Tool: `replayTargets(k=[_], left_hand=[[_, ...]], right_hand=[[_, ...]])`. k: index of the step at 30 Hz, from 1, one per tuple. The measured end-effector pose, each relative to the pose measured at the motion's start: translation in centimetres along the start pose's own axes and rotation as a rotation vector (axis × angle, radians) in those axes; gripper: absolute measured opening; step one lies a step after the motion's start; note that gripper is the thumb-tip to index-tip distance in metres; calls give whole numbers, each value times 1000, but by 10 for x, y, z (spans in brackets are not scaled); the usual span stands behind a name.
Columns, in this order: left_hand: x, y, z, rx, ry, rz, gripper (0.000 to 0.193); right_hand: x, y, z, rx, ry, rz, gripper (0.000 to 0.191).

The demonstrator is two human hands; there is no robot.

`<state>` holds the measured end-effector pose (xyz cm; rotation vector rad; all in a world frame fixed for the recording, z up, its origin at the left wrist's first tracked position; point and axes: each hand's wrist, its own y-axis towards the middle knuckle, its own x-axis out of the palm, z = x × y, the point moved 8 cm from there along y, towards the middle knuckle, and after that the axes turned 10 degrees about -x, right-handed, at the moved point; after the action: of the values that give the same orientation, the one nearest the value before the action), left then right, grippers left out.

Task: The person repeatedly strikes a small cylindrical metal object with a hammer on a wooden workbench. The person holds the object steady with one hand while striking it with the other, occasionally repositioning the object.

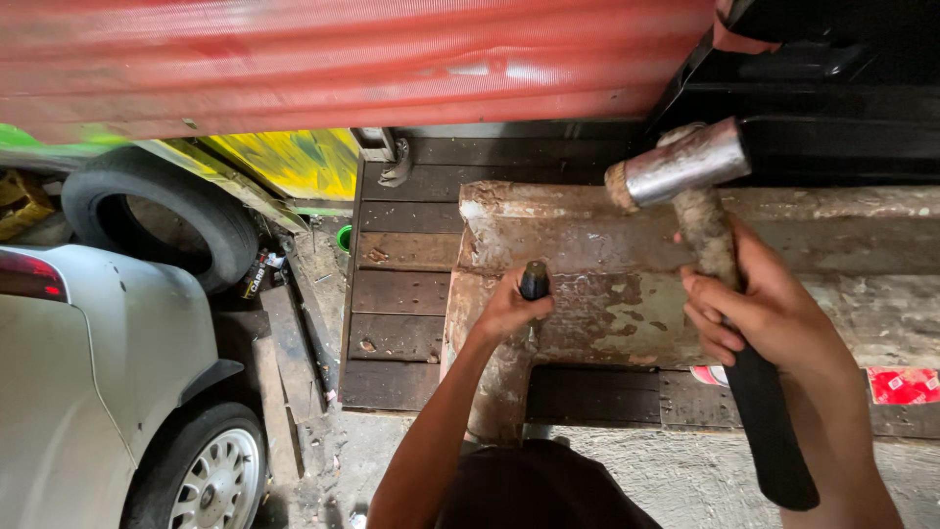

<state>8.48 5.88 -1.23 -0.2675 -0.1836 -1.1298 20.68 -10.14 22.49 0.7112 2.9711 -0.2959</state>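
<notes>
A silver car with a spoked wheel stands at left. A loose black rubber tyre lies beyond it, beneath a red corrugated metal sheet. Dark wooden planks lie alongside.

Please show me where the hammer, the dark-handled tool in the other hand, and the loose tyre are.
hammer (685, 165): head view, on its shiny metal head.
dark-handled tool (534, 280): head view, on the handle top above the fist.
loose tyre (211, 211): head view, on its right sidewall.
</notes>
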Motion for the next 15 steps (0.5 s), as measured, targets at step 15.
replayTargets(k=[15], left_hand=[[3,1,-12,-137,148,102,19]], right_hand=[[51,32,19,149,-163,-207,40]])
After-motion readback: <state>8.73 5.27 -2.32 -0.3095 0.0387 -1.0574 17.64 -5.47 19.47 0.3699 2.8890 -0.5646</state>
